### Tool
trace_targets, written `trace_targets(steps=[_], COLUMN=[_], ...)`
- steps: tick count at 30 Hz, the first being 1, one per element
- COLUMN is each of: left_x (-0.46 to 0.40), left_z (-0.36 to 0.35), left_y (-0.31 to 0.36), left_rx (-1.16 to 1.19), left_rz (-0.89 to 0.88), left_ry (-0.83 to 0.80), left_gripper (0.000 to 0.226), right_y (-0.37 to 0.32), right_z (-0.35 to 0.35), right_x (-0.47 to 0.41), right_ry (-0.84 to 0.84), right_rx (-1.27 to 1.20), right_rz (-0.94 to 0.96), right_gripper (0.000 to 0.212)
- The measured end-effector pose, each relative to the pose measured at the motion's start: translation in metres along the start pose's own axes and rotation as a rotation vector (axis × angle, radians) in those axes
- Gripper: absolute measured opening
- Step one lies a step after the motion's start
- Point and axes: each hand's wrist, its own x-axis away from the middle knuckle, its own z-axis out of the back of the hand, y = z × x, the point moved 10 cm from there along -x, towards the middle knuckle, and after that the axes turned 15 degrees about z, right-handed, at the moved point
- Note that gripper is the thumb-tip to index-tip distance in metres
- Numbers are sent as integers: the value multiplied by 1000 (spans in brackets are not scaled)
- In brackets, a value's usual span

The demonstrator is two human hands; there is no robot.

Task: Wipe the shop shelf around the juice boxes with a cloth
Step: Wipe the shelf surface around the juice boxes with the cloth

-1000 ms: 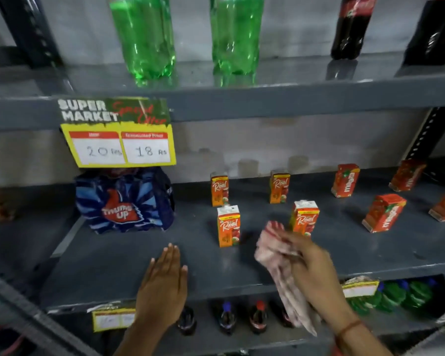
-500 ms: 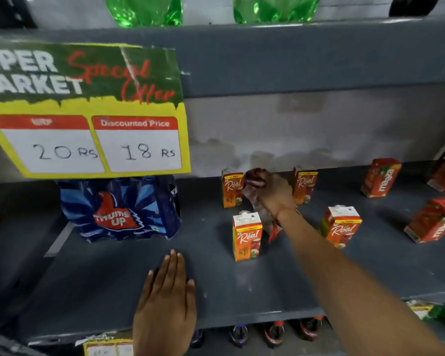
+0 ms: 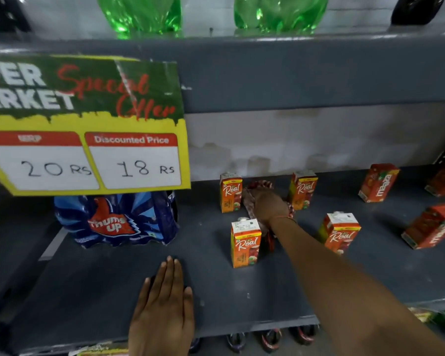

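Note:
Several orange Real juice boxes stand on the grey shelf [image 3: 100, 286]: a front one [image 3: 245, 244], a back left one [image 3: 230, 192], a back right one [image 3: 302, 190] and a front right one [image 3: 341, 233]. My right hand [image 3: 269, 205] reaches deep between the two back boxes and presses a red and white cloth [image 3: 251, 199] onto the shelf. The cloth is mostly hidden under the hand; a strip of it trails beside the front box. My left hand [image 3: 165, 304] lies flat, palm down, at the shelf's front edge, holding nothing.
A blue Thums Up pack [image 3: 116, 222] sits at the left under a yellow price sign [image 3: 88, 140]. Red Maaza boxes [image 3: 379, 182] stand and lie at the right. Green bottles [image 3: 139, 14] stand on the shelf above. Small bottles [image 3: 270, 339] line the shelf below.
My view has moved closer to the shelf. My right hand has carried the cloth from the front of the shelf to the back, between the rear juice boxes. My left hand stays flat.

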Motion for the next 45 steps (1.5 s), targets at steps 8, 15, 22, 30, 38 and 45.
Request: trace_targets(steps=[8,15,22,30,38,45], left_x=[7,8,8,9,1,-11], left_z=[4,-2,-4,-4,9,22], left_y=[-1,-4,-6,-7,-58,-101], left_rx=[-15,-8,-4,4,-36,-15], left_rz=[-5,-30,-54,-76,-46,-11], left_ry=[-23,-30,-18,-44,-55,12], left_gripper=[59,59,60,59,60,59], right_y=[-1,-3,-14,-49,-96,-155], right_z=[0,2,-2,3,-34,10], right_x=[47,90,137,232,298,205], right_ry=[45,84,67,120,-185,518], right_rx=[-29,-35,79,174,-185,-644], right_rz=[26,-60,-41,46,156,141], right_gripper=[44,37,37,32,37,60])
